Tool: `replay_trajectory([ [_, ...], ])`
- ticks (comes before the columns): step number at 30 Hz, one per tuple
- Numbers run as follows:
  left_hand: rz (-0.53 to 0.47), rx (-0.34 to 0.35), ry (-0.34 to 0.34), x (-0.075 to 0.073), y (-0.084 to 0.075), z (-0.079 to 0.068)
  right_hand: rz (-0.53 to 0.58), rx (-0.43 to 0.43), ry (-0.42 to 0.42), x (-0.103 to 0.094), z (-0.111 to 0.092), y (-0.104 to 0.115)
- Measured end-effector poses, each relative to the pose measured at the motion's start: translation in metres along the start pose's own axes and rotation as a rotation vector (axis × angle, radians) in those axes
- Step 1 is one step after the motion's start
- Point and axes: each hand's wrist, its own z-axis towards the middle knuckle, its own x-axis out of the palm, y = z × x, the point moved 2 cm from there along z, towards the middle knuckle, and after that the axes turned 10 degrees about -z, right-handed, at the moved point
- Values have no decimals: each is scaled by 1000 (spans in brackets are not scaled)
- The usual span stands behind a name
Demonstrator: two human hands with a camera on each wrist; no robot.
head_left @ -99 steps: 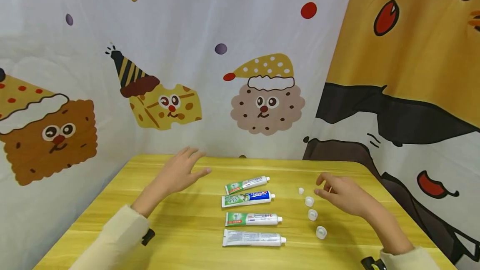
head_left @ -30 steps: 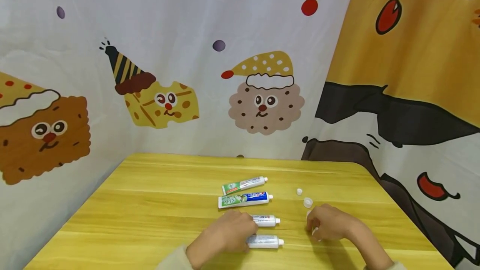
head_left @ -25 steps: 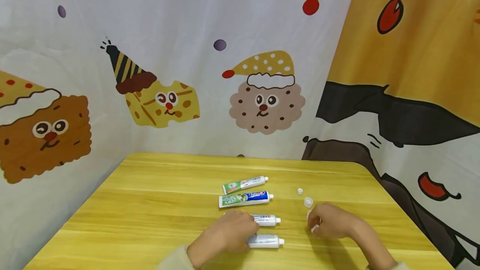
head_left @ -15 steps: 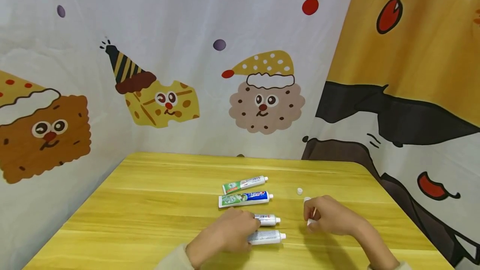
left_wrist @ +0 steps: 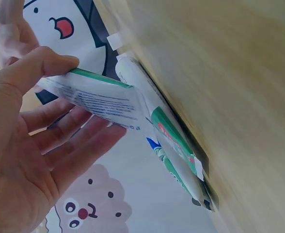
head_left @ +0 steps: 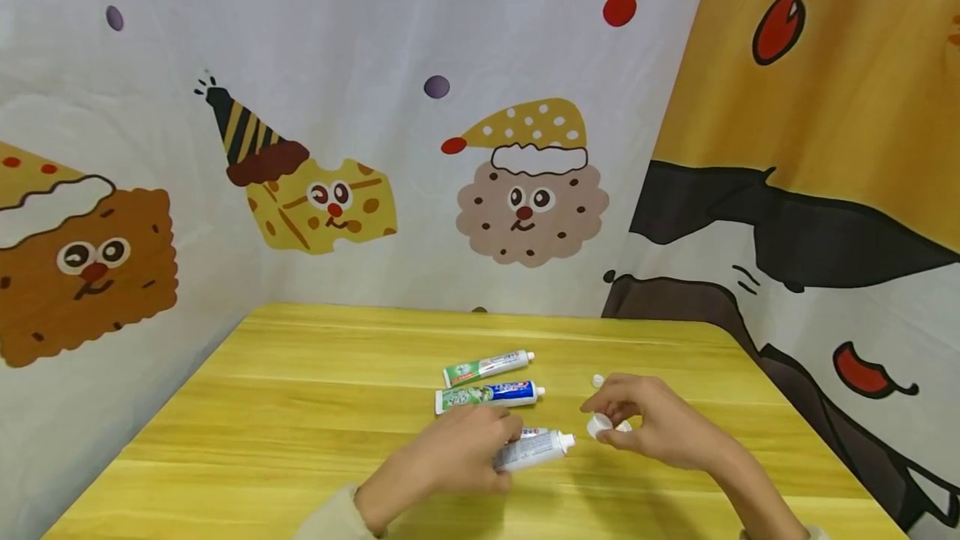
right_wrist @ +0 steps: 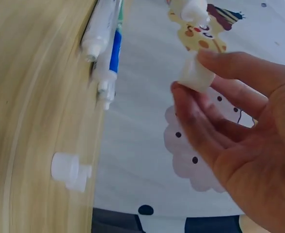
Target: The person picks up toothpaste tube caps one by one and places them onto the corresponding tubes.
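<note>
My left hand (head_left: 459,450) grips a white toothpaste tube (head_left: 534,451), raised off the table with its bare threaded nozzle pointing right. In the left wrist view, the thumb and fingers pinch this tube (left_wrist: 96,97) from both faces. My right hand (head_left: 663,423) pinches a white screw cap (head_left: 598,427) between thumb and fingertips, a short gap from the nozzle. The right wrist view shows the cap (right_wrist: 196,75) clear of the table. Behind the held tube, another toothpaste tube (head_left: 535,432) is mostly hidden by the left hand and that tube.
Farther back on the wooden table (head_left: 315,373) lie a green-and-white toothpaste tube (head_left: 487,368) and a blue-and-green one (head_left: 491,396), both uncapped. A small cap (head_left: 597,380) sits beyond the right hand; another cap (head_left: 625,426) shows behind its fingers. A printed curtain (head_left: 360,40) hangs behind.
Both hands have come to the toothpaste tubes and caps. The left has picked up the nearest tube; the right has lifted the nearest cap and carried it left toward the nozzle.
</note>
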Motion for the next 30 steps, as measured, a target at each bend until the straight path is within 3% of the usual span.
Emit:
replay_trajectory([
  [7, -22, 20, -70, -7, 0, 0, 119, -83, -197, -4, 0, 12],
  [14, -20, 34, -113, -13, 0, 0, 273, -192, -205, -3, 1, 16],
  [30, -7, 35, -136, -15, 0, -1, 136, -204, -263, 0, 1, 36],
])
